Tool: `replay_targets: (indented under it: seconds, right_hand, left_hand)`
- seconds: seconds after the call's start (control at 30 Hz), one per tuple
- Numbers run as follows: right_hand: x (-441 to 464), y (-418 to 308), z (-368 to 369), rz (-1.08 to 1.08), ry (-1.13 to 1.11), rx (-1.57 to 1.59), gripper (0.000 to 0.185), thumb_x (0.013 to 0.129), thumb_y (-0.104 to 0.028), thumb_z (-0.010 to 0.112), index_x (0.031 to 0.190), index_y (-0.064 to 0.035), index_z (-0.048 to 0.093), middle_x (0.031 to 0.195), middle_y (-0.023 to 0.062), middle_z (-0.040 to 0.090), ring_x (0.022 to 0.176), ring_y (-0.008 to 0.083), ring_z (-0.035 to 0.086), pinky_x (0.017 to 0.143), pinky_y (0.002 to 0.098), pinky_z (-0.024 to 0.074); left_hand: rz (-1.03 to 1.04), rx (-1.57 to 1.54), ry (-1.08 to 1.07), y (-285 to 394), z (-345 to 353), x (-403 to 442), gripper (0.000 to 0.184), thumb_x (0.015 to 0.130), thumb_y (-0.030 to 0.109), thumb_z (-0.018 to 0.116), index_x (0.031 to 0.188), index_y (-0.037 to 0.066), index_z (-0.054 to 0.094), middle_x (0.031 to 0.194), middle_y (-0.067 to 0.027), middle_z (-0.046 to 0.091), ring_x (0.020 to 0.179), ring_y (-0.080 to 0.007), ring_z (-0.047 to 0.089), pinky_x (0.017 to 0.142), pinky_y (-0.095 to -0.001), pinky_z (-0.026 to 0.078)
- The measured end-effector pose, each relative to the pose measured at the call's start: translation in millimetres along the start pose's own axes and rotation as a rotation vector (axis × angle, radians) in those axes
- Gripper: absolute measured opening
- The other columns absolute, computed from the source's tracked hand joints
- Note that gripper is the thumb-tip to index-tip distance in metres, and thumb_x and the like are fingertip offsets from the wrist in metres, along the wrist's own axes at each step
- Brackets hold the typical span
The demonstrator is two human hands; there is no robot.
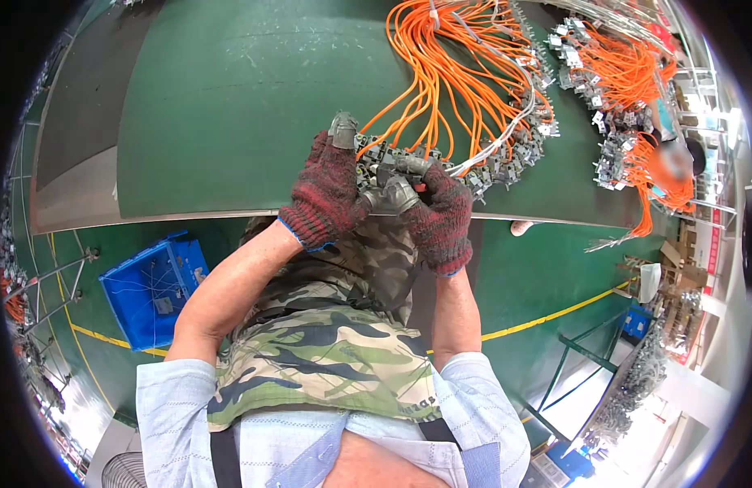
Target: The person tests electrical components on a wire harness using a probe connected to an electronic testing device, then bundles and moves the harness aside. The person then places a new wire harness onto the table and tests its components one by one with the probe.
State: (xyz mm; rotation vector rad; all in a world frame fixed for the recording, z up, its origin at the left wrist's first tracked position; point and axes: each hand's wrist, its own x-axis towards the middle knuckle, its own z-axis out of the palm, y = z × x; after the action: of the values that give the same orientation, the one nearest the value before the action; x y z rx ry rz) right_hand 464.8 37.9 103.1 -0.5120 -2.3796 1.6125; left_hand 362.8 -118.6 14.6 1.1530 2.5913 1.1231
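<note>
A bundle of orange cables (441, 73) fans out over the green table top, with small metal-and-black connector pieces (374, 153) at the cable ends. My left hand (327, 183), in a dark red and grey knit glove with taped fingertips, closes on the left end of the connector row. Its taped thumb or finger points up beside the pieces. My right hand (441, 211), gloved the same way, pinches connectors just to the right, and its taped fingertips almost meet those of my left. A white cable (506, 134) curves along the bundle. Exactly which piece each finger presses is hidden.
The table (246, 106) has its front edge against my camouflage apron (327, 366). Another orange cable bundle (620, 69) lies at the right, near a person's blurred arm. A blue crate (140, 301) with thin wires stands on the floor at left. A green metal frame (567, 366) stands lower right.
</note>
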Motion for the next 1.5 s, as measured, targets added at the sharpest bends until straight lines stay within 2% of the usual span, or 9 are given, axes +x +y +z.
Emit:
replay_targets:
  seconds: [0.2, 0.3, 0.7, 0.93, 1.1, 1.23, 1.37, 1.43, 1.5]
  right_hand:
    - [13, 10, 20, -0.213, 0.295, -0.006, 0.034, 0.094, -0.006, 0.081, 0.125, 0.0026, 0.072, 0.104, 0.0071, 0.077, 0.091, 0.01, 0.069, 0.084, 0.0286, 0.0595]
    - [18, 8, 29, -0.24, 0.315, -0.1, 0.029, 0.093, -0.011, 0.082, 0.118, 0.002, 0.074, 0.096, 0.0136, 0.079, 0.085, 0.0199, 0.077, 0.076, 0.0338, 0.0601]
    - [25, 7, 34, -0.207, 0.323, -0.193, 0.033, 0.094, -0.018, 0.082, 0.119, 0.0017, 0.074, 0.091, 0.0124, 0.078, 0.074, 0.0215, 0.075, 0.071, 0.0348, 0.0591]
    - [21, 0, 38, -0.286, 0.31, -0.344, 0.029, 0.092, -0.022, 0.083, 0.113, -0.0026, 0.076, 0.085, 0.0126, 0.077, 0.073, 0.0248, 0.075, 0.068, 0.0365, 0.0581]
    - [19, -5, 23, -0.137, 0.313, -0.062, 0.024, 0.096, -0.014, 0.08, 0.115, -0.0009, 0.075, 0.087, 0.0063, 0.076, 0.077, 0.0102, 0.068, 0.071, 0.0294, 0.0558]
    - [31, -12, -42, -0.143, 0.391, 0.224, 0.014, 0.1, -0.012, 0.074, 0.106, 0.0008, 0.073, 0.088, 0.0065, 0.075, 0.082, 0.0139, 0.071, 0.077, 0.0297, 0.0572]
    - [68, -51, -74, -0.246, 0.762, -0.32, 0.02, 0.1, -0.021, 0.069, 0.099, -0.0025, 0.076, 0.082, 0.002, 0.077, 0.071, 0.0095, 0.065, 0.063, 0.0264, 0.0499]
    - [98, -61, -43, -0.379, 0.579, -0.231, 0.016, 0.096, -0.016, 0.068, 0.1, -0.0028, 0.077, 0.079, 0.003, 0.075, 0.075, 0.0117, 0.067, 0.066, 0.0303, 0.0537]
    - [99, -107, 46, -0.488, 0.019, -0.601, 0.016, 0.088, -0.019, 0.07, 0.095, -0.0086, 0.078, 0.084, 0.0105, 0.075, 0.08, 0.0243, 0.072, 0.069, 0.0397, 0.0572]
  left_hand:
    - [0.01, 0.239, 0.117, 5, 8, 0, 0.106, 0.087, 0.052, 0.073, 0.159, -0.011, 0.027, 0.159, -0.0318, 0.035, 0.155, -0.0475, 0.029, 0.128, -0.0632, 0.019]
    - [0.004, 0.25, 0.143, 4, 12, -3, 0.104, 0.087, 0.051, 0.073, 0.157, -0.011, 0.028, 0.159, -0.0316, 0.036, 0.154, -0.048, 0.031, 0.127, -0.0645, 0.019]
    - [0.008, 0.22, 0.073, -1, 7, 0, 0.122, 0.079, 0.05, 0.082, 0.162, -0.011, 0.018, 0.164, -0.0323, 0.032, 0.156, -0.047, 0.03, 0.13, -0.0611, 0.015]
    - [0.016, 0.182, 0.044, 1, -1, 2, 0.101, 0.087, 0.052, 0.073, 0.159, -0.005, 0.03, 0.158, -0.0282, 0.04, 0.153, -0.0447, 0.035, 0.127, -0.0653, 0.019]
    - [-0.017, 0.208, 0.013, 2, 1, 2, 0.115, 0.082, 0.053, 0.076, 0.161, -0.012, 0.023, 0.163, -0.0325, 0.035, 0.157, -0.0446, 0.03, 0.13, -0.062, 0.015]
    - [-0.013, 0.265, -0.08, 9, -8, 4, 0.113, 0.085, 0.054, 0.073, 0.161, -0.013, 0.023, 0.167, -0.0338, 0.03, 0.16, -0.0446, 0.025, 0.131, -0.0612, 0.012]
    - [-0.025, 0.207, -0.076, 6, -4, 3, 0.112, 0.085, 0.053, 0.073, 0.161, -0.012, 0.024, 0.166, -0.0329, 0.031, 0.158, -0.0443, 0.027, 0.131, -0.0609, 0.009]
    - [-0.004, 0.193, -0.047, 4, -5, 1, 0.113, 0.084, 0.054, 0.075, 0.161, -0.012, 0.024, 0.165, -0.0327, 0.033, 0.157, -0.0452, 0.029, 0.131, -0.0612, 0.01]
    - [-0.011, 0.083, -0.168, -8, 10, 3, 0.095, 0.09, 0.047, 0.071, 0.162, -0.002, 0.032, 0.165, -0.0232, 0.04, 0.154, -0.038, 0.036, 0.131, -0.0539, 0.018]
